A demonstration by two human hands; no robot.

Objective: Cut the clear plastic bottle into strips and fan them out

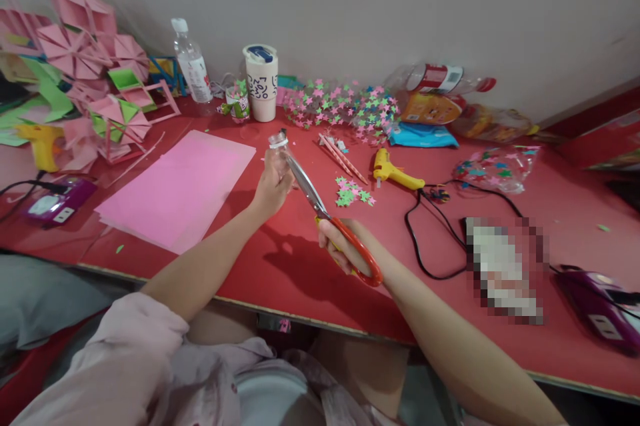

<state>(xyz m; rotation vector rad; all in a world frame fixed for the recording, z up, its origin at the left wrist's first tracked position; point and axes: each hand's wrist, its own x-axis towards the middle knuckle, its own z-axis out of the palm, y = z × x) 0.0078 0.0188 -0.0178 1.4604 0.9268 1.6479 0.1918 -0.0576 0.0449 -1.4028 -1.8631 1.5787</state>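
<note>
Just ahead of the right hand (336, 246), the scissors (321, 208) are pointing away and to the left, their long axis running slantwise from the orange-red handle beside my palm to the blade tips near the left hand (273, 187). I am gripping the handles with curled right fingers. With the left hand I am grasping a clear bottle (279, 142), its neck sticking up beyond the fingers; I cannot tell whether the blades are touching it. Pink paper (183, 186) is lying left of that grasp, and paper stars (350, 192) beyond the right grip.
</note>
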